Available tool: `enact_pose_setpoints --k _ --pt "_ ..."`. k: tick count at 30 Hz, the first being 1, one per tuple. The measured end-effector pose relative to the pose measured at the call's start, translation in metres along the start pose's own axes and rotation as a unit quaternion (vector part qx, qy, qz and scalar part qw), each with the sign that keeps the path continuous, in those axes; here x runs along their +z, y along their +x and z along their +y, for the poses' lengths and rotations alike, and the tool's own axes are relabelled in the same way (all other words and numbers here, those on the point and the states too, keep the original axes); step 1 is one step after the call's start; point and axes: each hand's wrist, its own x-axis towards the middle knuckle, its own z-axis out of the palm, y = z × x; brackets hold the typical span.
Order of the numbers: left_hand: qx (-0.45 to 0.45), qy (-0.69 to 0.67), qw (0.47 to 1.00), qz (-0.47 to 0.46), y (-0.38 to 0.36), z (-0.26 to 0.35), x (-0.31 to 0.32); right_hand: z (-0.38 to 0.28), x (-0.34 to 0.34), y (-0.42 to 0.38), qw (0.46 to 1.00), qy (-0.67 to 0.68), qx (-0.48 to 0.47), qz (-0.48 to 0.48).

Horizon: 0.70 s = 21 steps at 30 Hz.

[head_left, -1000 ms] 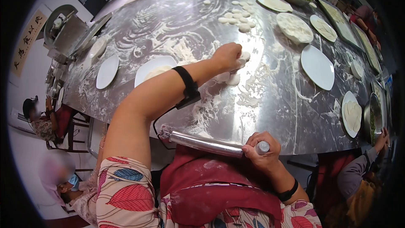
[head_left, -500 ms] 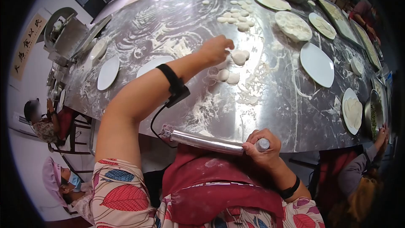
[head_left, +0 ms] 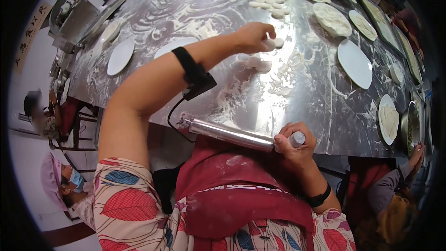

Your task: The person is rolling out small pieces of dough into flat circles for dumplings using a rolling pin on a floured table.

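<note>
My left hand reaches out over the floured steel table, its fingers curled at a small round dough piece. The hand partly covers this piece. A second dough piece lies right beside it. Nearer to me, a pair of dough pieces sit touching each other. My right hand is wrapped round one grey handle end of a metal rolling pin. The pin lies across in front of my apron at the table's near edge, its far handle dusted with flour.
More flattened dough pieces lie farther up the table. White plates, a plate with wrappers and a bowl of green filling stand right. Another plate is left. People sit both sides; a cable hangs from my left forearm.
My left hand has moved slightly right and down onto the dough piece, its fingers closing in. The view has tilted, so the table sits higher. My right hand keeps hold of the rolling pin.
</note>
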Motion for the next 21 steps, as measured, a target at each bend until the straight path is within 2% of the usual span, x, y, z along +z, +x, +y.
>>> enact_pose_setpoints --k 3,5,7,9,11,12,13,15,16,18,19,21 --pt "-0.171 -0.175 0.963 -0.114 -0.031 0.022 0.002 0.001 0.004 -0.004 1.0 0.01 0.018 0.013" --pt "-0.169 -0.239 0.944 -0.154 -0.051 0.038 0.016 -0.003 0.005 -0.005 0.999 0.013 0.035 0.023" --pt "-0.125 -0.344 0.914 -0.174 -0.062 0.048 0.043 -0.006 0.008 -0.006 0.999 0.027 0.032 0.034" --pt "-0.098 -0.438 0.875 -0.183 -0.063 0.058 0.08 -0.004 0.009 -0.007 0.999 0.013 0.025 0.039" --pt "-0.101 -0.506 0.823 -0.238 -0.059 0.059 0.115 -0.005 0.01 -0.009 0.998 0.0 0.037 0.054" --pt "-0.115 -0.493 0.832 -0.227 -0.06 0.064 0.123 -0.006 0.011 -0.011 0.997 -0.005 0.045 0.06" --pt "-0.145 -0.421 0.869 -0.215 -0.06 0.064 0.122 -0.007 0.01 -0.01 0.998 -0.006 0.035 0.055" --pt "-0.113 -0.373 0.914 -0.115 -0.065 0.043 0.127 -0.007 0.011 -0.011 0.999 -0.003 0.022 0.045" --pt "-0.056 -0.289 0.95 -0.104 -0.068 0.019 0.124 -0.003 0.01 -0.012 0.999 -0.019 -0.013 0.037" --pt "-0.152 -0.233 0.96 -0.03 -0.088 -0.004 0.096 0.002 0.01 -0.015 0.999 -0.004 -0.008 0.039" --pt "-0.299 -0.257 0.918 0.037 -0.102 0.001 0.072 0.003 0.009 -0.016 0.999 0.004 -0.006 0.04" --pt "-0.337 -0.308 0.888 0.048 -0.128 0.011 0.025 0.0 0.011 -0.015 0.999 0.012 -0.003 0.041"
